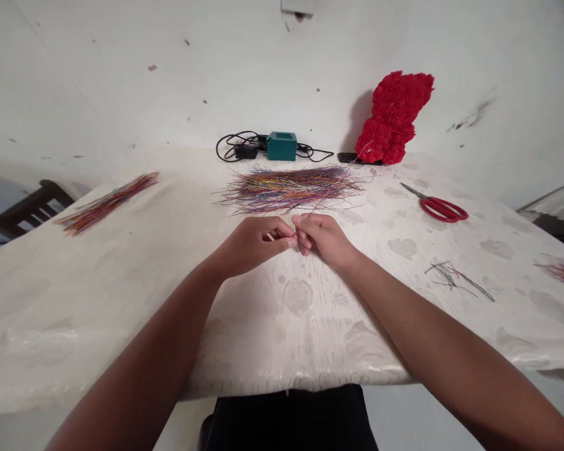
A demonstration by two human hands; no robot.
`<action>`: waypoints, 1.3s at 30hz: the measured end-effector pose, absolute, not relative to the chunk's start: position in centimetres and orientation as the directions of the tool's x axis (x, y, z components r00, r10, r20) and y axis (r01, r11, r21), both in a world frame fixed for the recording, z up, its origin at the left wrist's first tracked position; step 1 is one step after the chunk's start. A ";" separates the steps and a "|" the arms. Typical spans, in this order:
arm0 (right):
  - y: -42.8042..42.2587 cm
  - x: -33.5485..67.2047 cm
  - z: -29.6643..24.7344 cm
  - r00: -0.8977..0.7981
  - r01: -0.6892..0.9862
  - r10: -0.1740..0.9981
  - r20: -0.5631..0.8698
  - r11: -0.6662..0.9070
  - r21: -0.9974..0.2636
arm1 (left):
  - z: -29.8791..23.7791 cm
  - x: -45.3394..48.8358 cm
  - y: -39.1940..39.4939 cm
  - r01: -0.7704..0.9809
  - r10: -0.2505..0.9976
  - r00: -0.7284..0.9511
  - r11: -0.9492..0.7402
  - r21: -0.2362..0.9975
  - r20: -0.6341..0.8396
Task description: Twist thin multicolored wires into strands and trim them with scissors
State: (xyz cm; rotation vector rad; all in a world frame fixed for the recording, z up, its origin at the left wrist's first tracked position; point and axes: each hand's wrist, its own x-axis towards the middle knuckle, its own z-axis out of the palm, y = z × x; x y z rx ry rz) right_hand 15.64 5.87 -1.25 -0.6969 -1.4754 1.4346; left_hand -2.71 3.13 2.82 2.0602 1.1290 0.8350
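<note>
two bare hands meet over the pale, patterned, glossy-covered counter (160,300), just this side of a loose heap of thin, many-coloured wires (294,189). the left grip (258,244) has thumb and forefinger closed on what looks like a thin reddish strand (329,193), and the right grip (326,238) pinches it just beside them; the strand slants away over the heap towards a ruffled, bright red figure (395,116) by the wall. from where i stand, the likeliest slip is at those fingertips: something so fine could spin or drop out of a loose pinch. a careless tug might snag the heap and scatter it, since the long part crosses there. too sharp a bend could kink it. if the right forearm swung wide, it might brush the short grey wire offcuts (455,279) or nudge the red-handled metal scissors (439,208). whether the strand touches the red figure, i can't tell.
</note>
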 end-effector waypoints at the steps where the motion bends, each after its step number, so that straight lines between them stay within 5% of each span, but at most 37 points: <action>1: 5.9 15.6 -1.2 -0.409 -0.204 0.883 0.232 0.159 -0.966 | 2.8 -2.7 3.1 0.467 0.873 0.430 -0.432 0.772 0.228; 14: 5.6 15.4 -1.1 -0.458 -0.193 0.858 0.232 0.159 -0.968 | 3.1 -2.4 2.8 0.347 0.833 0.501 -0.441 0.828 0.234; 39: 5.8 15.4 -1.4 -0.407 -0.015 0.880 0.245 0.262 -0.965 | 1.5 -2.1 3.7 0.468 0.922 0.361 -0.311 0.827 0.142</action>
